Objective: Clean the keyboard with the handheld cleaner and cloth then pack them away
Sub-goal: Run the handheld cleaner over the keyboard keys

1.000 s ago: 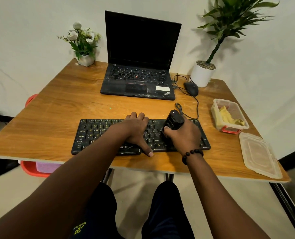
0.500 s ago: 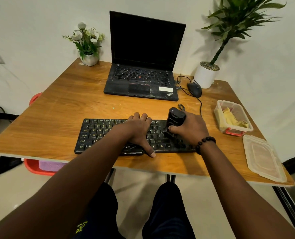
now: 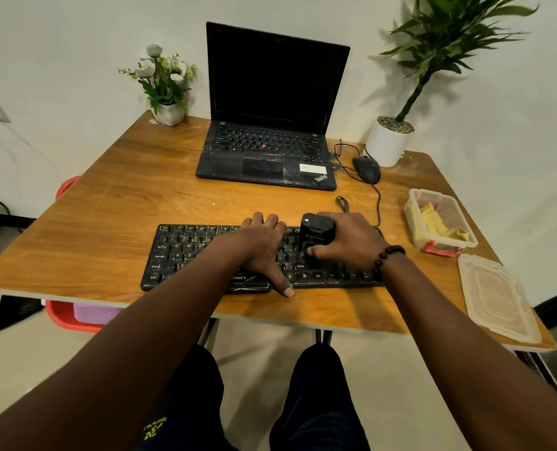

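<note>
Hidden and cut-off parts at the worktop

The left hand (image 3: 264,252) and right hand (image 3: 348,242) cover the middle and right keys of the keyboard (image 3: 186,255); the handheld cleaner (image 3: 316,234) has its underside out of sight. The tall plant (image 3: 433,43) runs off the top edge. What the yellow stuff in the open container (image 3: 440,219) is cannot be told.

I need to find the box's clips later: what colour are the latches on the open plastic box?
Red, on the box near the table's right edge, in the head view.
</note>
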The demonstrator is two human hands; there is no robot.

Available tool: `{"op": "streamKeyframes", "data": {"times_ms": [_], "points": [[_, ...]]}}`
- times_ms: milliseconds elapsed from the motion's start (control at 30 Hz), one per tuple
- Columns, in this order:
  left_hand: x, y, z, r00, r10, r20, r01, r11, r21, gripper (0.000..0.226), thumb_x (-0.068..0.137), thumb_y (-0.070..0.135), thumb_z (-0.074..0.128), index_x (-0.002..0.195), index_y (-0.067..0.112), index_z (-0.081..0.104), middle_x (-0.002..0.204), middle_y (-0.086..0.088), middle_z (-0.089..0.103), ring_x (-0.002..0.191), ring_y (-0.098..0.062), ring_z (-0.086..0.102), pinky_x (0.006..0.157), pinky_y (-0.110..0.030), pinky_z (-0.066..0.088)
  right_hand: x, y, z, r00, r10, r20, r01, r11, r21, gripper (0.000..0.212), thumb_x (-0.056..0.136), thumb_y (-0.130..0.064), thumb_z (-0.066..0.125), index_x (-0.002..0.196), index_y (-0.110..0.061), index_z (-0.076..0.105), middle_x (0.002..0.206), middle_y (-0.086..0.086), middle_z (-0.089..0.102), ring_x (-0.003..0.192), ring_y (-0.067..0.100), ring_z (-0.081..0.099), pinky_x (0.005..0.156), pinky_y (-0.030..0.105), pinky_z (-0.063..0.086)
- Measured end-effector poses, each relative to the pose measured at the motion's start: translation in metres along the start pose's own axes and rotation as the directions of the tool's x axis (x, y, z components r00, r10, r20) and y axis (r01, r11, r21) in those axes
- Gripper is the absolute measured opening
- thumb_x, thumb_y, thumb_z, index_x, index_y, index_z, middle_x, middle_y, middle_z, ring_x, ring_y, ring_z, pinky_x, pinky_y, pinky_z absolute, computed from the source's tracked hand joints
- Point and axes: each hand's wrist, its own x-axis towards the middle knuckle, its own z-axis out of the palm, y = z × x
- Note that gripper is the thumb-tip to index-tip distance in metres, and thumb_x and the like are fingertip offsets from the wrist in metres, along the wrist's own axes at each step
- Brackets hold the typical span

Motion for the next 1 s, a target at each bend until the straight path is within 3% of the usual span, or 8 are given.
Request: {"op": "streamKeyframes", "data": {"times_ms": [100,267,433,600,667,733,867,1000], "points": [[-0.001,0.001,-0.001,1.000,0.004,-0.002,-0.004,1.000,0.003,0.140,0.052,0.084,0.073,0.155,0.011,0.014,0.154,-0.009,0.022,0.140,-0.034,0.021,0.117,-0.053,0.026,0.004,-0.001,-0.010,0.984,-0.021,0.177,0.049,0.987,-0.152,0.035,0.075,-0.033,0.076,0.103,-0.017,0.063,0.093,-0.003,0.068,0.087,0.015,0.062,0.075,0.030,0.052],[-0.001,0.001,-0.002,1.000,0.003,0.002,-0.003,1.000,-0.010,0.138,0.053,0.082,0.074,0.155,0.013,0.014,0.154,-0.008,0.022,0.140,-0.033,0.021,0.117,-0.053,0.026,0.011,-0.004,-0.009,0.999,-0.044,0.025,0.046,0.995,-0.085,0.032,0.072,-0.036,0.077,0.098,-0.021,0.063,0.089,-0.006,0.068,0.085,0.013,0.062,0.074,0.030,0.051],[0.000,0.000,-0.001,1.000,0.005,0.006,-0.005,1.000,-0.008,0.141,0.052,0.084,0.073,0.157,0.012,0.012,0.156,-0.009,0.020,0.140,-0.035,0.019,0.117,-0.053,0.023,0.005,-0.004,-0.017,0.983,-0.020,0.185,0.053,0.983,-0.176,0.034,0.075,-0.031,0.077,0.102,-0.016,0.063,0.093,-0.002,0.067,0.087,0.016,0.061,0.077,0.033,0.053],[0.000,0.001,-0.002,1.000,0.006,0.008,-0.006,1.000,-0.002,0.140,0.052,0.084,0.073,0.156,0.012,0.012,0.156,-0.008,0.020,0.141,-0.034,0.019,0.116,-0.053,0.024,0.001,0.004,-0.017,0.995,-0.021,0.094,0.014,0.997,0.076,0.044,0.074,-0.030,0.079,0.113,-0.019,0.062,0.103,-0.006,0.068,0.095,0.011,0.061,0.083,0.029,0.052],[-0.001,0.001,-0.002,1.000,0.003,0.006,-0.003,1.000,-0.004,0.140,0.052,0.083,0.074,0.156,0.012,0.012,0.155,-0.008,0.021,0.140,-0.034,0.020,0.116,-0.053,0.025,0.006,0.007,-0.008,0.996,-0.036,0.086,0.037,0.999,-0.014,0.040,0.074,-0.030,0.079,0.109,-0.020,0.063,0.101,-0.006,0.068,0.096,0.012,0.061,0.081,0.030,0.051],[0.000,0.001,-0.002,1.000,0.002,0.007,-0.002,1.000,-0.012,0.140,0.052,0.083,0.074,0.156,0.013,0.012,0.155,-0.007,0.020,0.140,-0.034,0.019,0.116,-0.053,0.024,0.014,0.010,-0.010,0.996,-0.004,-0.089,-0.008,0.991,-0.130,0.032,0.074,-0.027,0.079,0.100,-0.018,0.062,0.096,-0.004,0.066,0.094,0.016,0.060,0.073,0.028,0.044],[-0.001,0.001,-0.003,1.000,-0.007,0.017,0.007,1.000,-0.013,0.140,0.053,0.082,0.075,0.157,0.013,0.010,0.157,-0.007,0.018,0.141,-0.034,0.018,0.117,-0.053,0.023,0.014,0.012,-0.008,0.999,0.001,-0.043,0.002,0.998,0.062,0.039,0.072,-0.030,0.080,0.105,-0.020,0.063,0.092,-0.009,0.065,0.086,0.007,0.060,0.069,0.018,0.046],[0.000,0.001,-0.003,1.000,-0.005,0.013,0.005,1.000,-0.015,0.142,0.052,0.082,0.075,0.157,0.013,0.009,0.157,-0.006,0.017,0.141,-0.035,0.018,0.118,-0.053,0.022,0.019,0.017,-0.004,0.986,0.042,-0.159,-0.053,0.996,-0.070,0.041,0.071,-0.028,0.080,0.106,-0.015,0.063,0.098,0.002,0.069,0.093,0.020,0.062,0.077,0.033,0.052]]}}
